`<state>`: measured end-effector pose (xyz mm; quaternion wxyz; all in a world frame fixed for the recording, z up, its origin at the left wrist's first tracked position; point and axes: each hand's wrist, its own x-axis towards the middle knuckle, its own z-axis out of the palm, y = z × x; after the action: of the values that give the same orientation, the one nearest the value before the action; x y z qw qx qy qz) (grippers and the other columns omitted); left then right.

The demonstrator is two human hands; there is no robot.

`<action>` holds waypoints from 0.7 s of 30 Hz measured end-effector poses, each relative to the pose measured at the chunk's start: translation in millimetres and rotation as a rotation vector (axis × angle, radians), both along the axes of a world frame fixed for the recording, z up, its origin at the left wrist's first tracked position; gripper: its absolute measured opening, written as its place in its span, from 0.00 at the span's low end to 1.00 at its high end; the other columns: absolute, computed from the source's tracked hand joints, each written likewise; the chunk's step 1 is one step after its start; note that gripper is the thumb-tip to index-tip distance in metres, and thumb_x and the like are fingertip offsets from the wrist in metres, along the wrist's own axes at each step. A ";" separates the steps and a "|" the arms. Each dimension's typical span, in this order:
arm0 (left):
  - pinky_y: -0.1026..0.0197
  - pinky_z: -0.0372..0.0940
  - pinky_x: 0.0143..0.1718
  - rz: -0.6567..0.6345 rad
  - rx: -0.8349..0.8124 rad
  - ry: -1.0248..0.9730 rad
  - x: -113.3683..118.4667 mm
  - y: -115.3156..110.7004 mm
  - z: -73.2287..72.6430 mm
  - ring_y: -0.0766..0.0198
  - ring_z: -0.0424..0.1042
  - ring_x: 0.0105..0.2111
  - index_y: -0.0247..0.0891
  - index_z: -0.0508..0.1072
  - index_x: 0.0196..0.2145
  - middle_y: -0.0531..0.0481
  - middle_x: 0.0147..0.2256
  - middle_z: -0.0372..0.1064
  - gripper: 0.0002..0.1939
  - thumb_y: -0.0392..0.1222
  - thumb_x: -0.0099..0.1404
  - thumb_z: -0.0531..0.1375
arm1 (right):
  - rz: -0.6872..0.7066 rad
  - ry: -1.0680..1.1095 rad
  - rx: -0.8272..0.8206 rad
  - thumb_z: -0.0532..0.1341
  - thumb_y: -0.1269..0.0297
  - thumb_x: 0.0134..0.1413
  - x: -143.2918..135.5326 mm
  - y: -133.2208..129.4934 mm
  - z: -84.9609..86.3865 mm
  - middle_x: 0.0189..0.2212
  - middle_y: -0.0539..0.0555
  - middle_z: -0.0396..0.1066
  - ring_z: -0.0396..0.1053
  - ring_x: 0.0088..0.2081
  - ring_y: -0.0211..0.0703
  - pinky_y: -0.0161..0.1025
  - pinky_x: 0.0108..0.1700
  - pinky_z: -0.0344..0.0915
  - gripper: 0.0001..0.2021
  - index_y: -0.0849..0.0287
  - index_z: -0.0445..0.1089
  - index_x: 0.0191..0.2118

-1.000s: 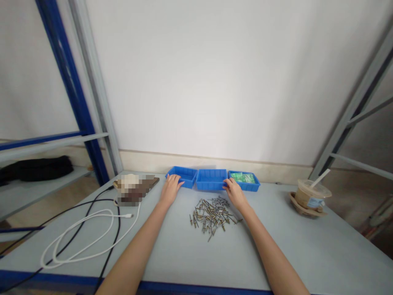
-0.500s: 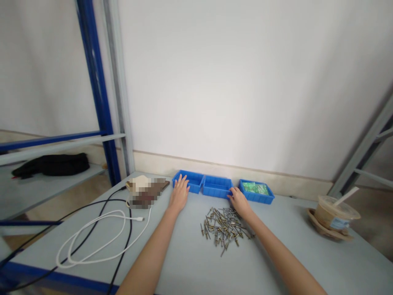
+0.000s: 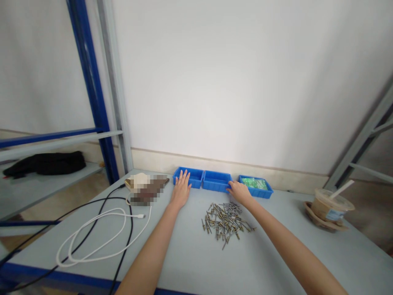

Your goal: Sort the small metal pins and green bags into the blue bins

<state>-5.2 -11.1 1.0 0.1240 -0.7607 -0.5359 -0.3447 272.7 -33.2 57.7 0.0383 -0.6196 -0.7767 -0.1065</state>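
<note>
Three shallow blue bins stand near the wall. My left hand [image 3: 181,190], fingers spread, lies against the front of the left bin [image 3: 195,178]. At the right front corner of the middle bin [image 3: 216,181], my right hand [image 3: 239,191] has its fingers bent round the edge. The right bin [image 3: 256,186], just beyond that hand, holds green and clear packets [image 3: 254,182]. A loose pile of metal rivets [image 3: 225,221] lies on the grey table [image 3: 190,254] in front of the bins, between my forearms.
At left lie a white cable [image 3: 92,259], black cables [image 3: 130,233] and a blurred brown item [image 3: 150,190]. A plastic cup [image 3: 331,205] with a straw sits in a brown holder at right. A blue post [image 3: 92,78] rises at the left, beside a shelf with black cloth [image 3: 49,163].
The view has shifted slightly. My right hand's fingers have curled more at the middle bin's corner. My left hand stays spread at the left bin.
</note>
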 end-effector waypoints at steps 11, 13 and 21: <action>0.36 0.38 0.56 -0.058 -0.059 -0.105 2.1 -4.3 6.9 0.50 0.33 0.62 0.35 0.45 0.60 0.38 0.61 0.40 0.28 0.51 0.68 0.41 | -0.081 0.029 0.085 0.57 0.60 0.50 2.6 -15.4 41.5 0.34 0.60 0.72 0.70 0.37 0.53 0.41 0.37 0.61 0.30 0.55 0.49 0.59; 0.36 0.37 0.57 -0.053 -0.038 -0.105 2.9 -6.1 9.4 0.51 0.33 0.62 0.35 0.45 0.60 0.38 0.61 0.41 0.28 0.51 0.68 0.41 | -0.172 0.163 0.160 0.54 0.57 0.53 25.7 -18.8 50.1 0.33 0.57 0.72 0.70 0.37 0.51 0.41 0.38 0.61 0.26 0.52 0.53 0.58; 0.38 0.36 0.58 -0.046 0.045 -0.053 10.7 -13.6 22.6 0.52 0.34 0.62 0.34 0.48 0.59 0.39 0.61 0.42 0.27 0.50 0.68 0.40 | -0.648 0.581 0.086 0.54 0.56 0.51 134.8 -4.3 18.7 0.44 0.70 0.66 0.65 0.46 0.57 0.48 0.43 0.61 0.22 0.68 0.65 0.47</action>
<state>5.6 -24.7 23.6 0.1192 -0.7603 -0.5135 -0.3795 407.5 -37.5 76.3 0.2454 -0.8335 -0.4939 0.0334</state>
